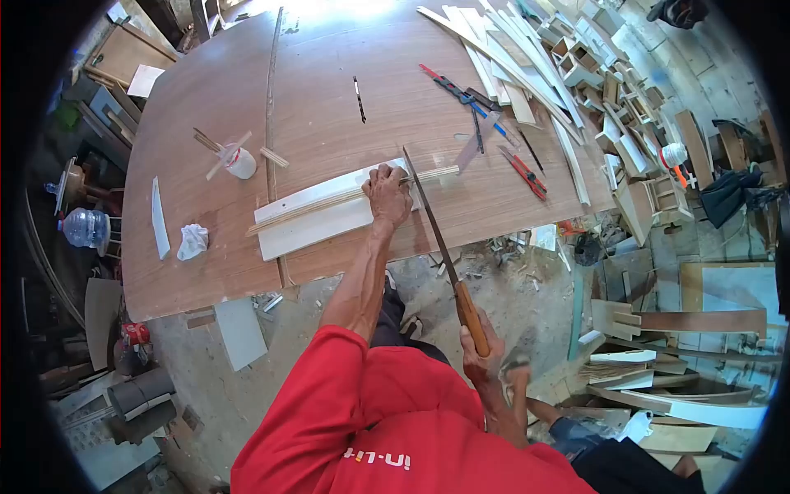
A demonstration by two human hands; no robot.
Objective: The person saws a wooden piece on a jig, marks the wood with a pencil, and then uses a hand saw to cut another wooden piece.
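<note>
My left hand [387, 196] presses down with bent fingers on a bundle of thin wooden strips [317, 212], holding them against a white board [317, 235] on the table. The strips run lengthwise along the board, and their right ends stick out past it. My right hand [484, 342] is wrapped around the wooden handle of a handsaw [436, 230]. The saw's long blade points away from me and crosses the strips just right of my left hand. Whether its teeth have cut into them I cannot make out.
On the brown table [206, 107] stand a white jar [240, 163] with sticks, a crumpled white cloth [193, 242], red-handled pliers [524, 173], a clamp [461, 95] and long white strips [510, 66]. Wood offcuts [634, 156] pile up at right. Another person's limb [543, 412] shows at lower right.
</note>
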